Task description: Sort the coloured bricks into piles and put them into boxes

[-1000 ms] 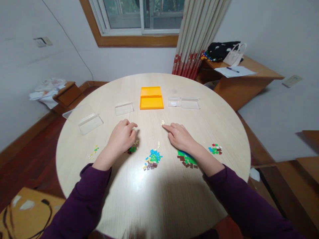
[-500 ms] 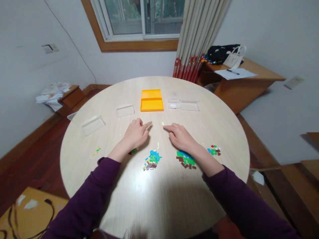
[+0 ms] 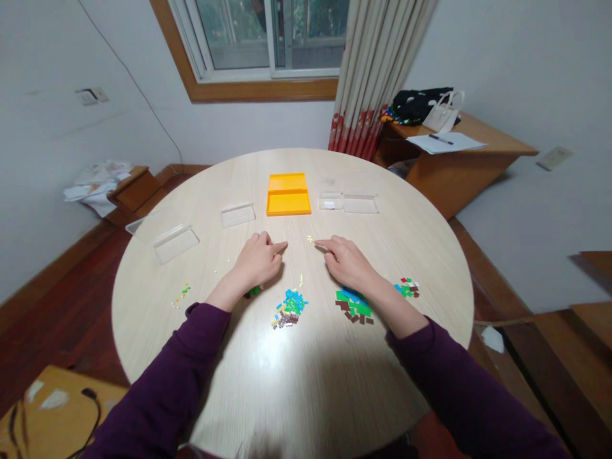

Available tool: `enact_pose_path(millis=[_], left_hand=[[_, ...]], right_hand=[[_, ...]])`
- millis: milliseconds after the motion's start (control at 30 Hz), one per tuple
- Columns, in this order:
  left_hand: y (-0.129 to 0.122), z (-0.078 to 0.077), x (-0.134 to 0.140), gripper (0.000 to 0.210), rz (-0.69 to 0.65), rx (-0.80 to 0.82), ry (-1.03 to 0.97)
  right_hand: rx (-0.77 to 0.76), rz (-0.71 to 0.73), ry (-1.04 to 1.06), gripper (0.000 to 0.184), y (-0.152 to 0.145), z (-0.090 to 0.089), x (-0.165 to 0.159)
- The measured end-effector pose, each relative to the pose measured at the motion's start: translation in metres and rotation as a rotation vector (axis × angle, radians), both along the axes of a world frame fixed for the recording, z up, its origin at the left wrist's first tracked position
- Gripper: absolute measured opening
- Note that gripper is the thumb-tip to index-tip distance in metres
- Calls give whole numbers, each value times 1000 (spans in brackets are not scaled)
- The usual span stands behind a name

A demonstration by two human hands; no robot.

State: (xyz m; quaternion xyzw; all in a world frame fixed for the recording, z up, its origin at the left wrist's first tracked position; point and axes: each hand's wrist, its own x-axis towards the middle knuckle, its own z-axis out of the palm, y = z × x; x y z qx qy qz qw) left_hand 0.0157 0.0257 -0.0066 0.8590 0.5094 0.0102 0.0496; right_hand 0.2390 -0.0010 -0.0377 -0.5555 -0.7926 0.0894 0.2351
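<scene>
My left hand (image 3: 259,260) rests on the round table (image 3: 296,357) with the index finger stretched to the right and the other fingers curled; it holds nothing. My right hand (image 3: 347,262) lies opposite, its index finger pointing left and touching a tiny pale yellow piece (image 3: 310,240). Between and below the hands sits a pile of blue, green and brown small bricks (image 3: 289,307). A green and brown pile (image 3: 352,304) lies under my right wrist, and a few green pieces (image 3: 253,291) peek out below my left hand.
An open orange box (image 3: 288,194) stands at the far middle. Clear plastic boxes lie at the left (image 3: 174,243), mid-left (image 3: 238,215) and right (image 3: 349,203). Small brick clusters sit at the left (image 3: 180,295) and right (image 3: 406,287). A wooden desk (image 3: 459,159) stands beyond.
My left hand slid right from the green pieces toward the middle, its index finger now pointing at my right hand. My right hand has barely moved.
</scene>
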Motion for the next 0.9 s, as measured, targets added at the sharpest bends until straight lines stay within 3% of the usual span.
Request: enact_pose_path(millis=[300,400,667,900], left_hand=[[-40,8,40,54,-352,-151,-52],[-48,11,43,54,-431,-132,-114],[-23,2,19,39,-132,12,-286],[-14,-2,10,36,-9,51,-310]], right_hand=[[8,-77,87,43,1,4,9],[1,-80,61,43,4,4,10],[-86,22,-224,52,12,8,-1],[-56,46,-200,50,13,9,-4]])
